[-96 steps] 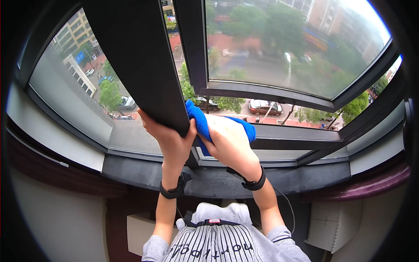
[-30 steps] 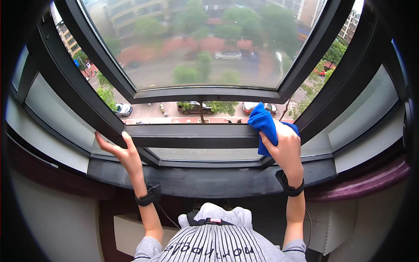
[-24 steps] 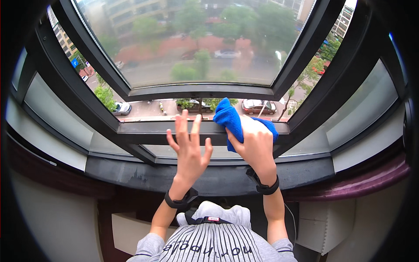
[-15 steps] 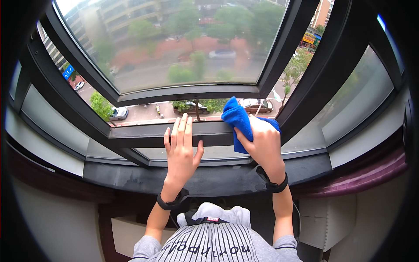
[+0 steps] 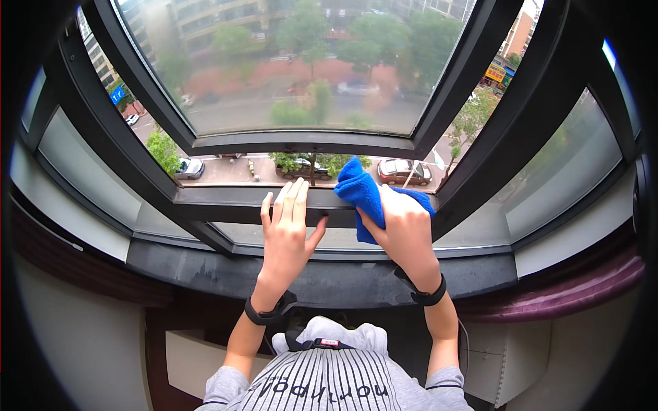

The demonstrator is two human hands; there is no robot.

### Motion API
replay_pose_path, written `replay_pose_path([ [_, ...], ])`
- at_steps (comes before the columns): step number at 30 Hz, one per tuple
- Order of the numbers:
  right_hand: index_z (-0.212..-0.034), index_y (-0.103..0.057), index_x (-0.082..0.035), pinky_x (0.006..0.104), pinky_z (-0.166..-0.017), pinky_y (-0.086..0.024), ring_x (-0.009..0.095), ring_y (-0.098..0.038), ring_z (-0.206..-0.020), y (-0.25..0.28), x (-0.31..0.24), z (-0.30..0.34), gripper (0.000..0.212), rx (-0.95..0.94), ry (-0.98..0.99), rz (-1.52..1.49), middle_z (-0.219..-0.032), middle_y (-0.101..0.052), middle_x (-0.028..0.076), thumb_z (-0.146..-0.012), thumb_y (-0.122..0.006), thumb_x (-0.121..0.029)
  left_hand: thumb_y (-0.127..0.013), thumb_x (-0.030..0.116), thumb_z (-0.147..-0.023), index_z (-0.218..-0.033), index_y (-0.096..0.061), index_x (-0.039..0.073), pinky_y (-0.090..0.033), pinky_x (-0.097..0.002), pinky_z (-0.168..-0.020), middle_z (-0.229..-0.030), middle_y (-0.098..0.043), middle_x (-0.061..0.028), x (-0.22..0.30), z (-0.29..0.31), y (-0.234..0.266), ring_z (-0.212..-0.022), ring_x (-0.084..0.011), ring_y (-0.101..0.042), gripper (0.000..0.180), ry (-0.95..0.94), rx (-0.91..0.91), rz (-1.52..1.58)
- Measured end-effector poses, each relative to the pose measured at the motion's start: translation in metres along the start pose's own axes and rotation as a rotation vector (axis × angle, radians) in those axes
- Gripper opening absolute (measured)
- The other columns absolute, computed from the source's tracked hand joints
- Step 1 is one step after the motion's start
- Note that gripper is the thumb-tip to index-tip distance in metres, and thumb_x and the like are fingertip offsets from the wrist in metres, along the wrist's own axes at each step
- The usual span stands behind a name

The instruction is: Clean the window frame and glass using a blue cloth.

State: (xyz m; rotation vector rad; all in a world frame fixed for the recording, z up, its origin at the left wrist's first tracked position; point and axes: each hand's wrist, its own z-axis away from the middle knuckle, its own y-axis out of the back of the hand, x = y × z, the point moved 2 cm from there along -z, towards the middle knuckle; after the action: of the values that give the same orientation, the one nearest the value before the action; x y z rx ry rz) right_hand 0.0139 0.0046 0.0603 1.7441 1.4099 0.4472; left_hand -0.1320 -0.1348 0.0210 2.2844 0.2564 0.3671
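Note:
A bright blue cloth (image 5: pixel 367 198) is bunched in my right hand (image 5: pixel 406 222), whose fingers are closed on it. The cloth rests against the right part of the dark lower window frame (image 5: pixel 233 195). To its left, my left hand (image 5: pixel 286 222) lies against the same frame bar, fingers stretched upward and thumb out to the right, holding nothing. Beyond both hands, the hinged window sash (image 5: pixel 301 142) stands swung outward, with a gap between it and the frame. My right fingertips are partly hidden by the cloth.
Below the frame runs a dark stone sill (image 5: pixel 322 277). Fixed panes flank the opening, and a purple curtain (image 5: pixel 548 291) hangs at the right. Through the gap, a street with parked cars (image 5: pixel 404 171) and trees shows far below. A white cabinet (image 5: pixel 497 366) stands at the lower right.
My right hand and the blue cloth have slid a little left along the frame, closer to my left hand. The left hand stays on the bar; the whole view has shifted slightly.

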Motion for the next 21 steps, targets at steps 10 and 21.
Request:
replay_pose_path([
  [10, -0.097, -0.062, 0.003, 0.0370, -0.077, -0.055, 0.031, -0.068, -0.082, 0.014, 0.006, 0.012, 0.033, -0.077, -0.212, 0.214, -0.089, -0.068, 0.018, -0.083, -0.073, -0.025, -0.073, 0.024, -0.082, -0.138, -0.046, -0.004, -0.023, -0.0483, -0.115, -0.136, -0.052, -0.0161, 0.001, 0.002, -0.002, -0.127, -0.0284, -0.048, 0.068, 0.027, 0.025, 0.004],
  [21, -0.117, -0.059, 0.007, 0.0413, -0.098, -0.048, 0.035, -0.063, -0.104, -0.028, -0.046, 0.004, 0.057, 0.084, -0.008, 0.092, -0.115, -0.065, 0.021, -0.073, -0.078, -0.024, -0.072, 0.020, -0.080, -0.134, -0.048, -0.005, -0.025, -0.0508, -0.114, -0.133, -0.053, -0.0171, 0.000, 0.003, -0.003, -0.124, -0.0305, -0.049, 0.064, -0.013, 0.000, 0.046],
])
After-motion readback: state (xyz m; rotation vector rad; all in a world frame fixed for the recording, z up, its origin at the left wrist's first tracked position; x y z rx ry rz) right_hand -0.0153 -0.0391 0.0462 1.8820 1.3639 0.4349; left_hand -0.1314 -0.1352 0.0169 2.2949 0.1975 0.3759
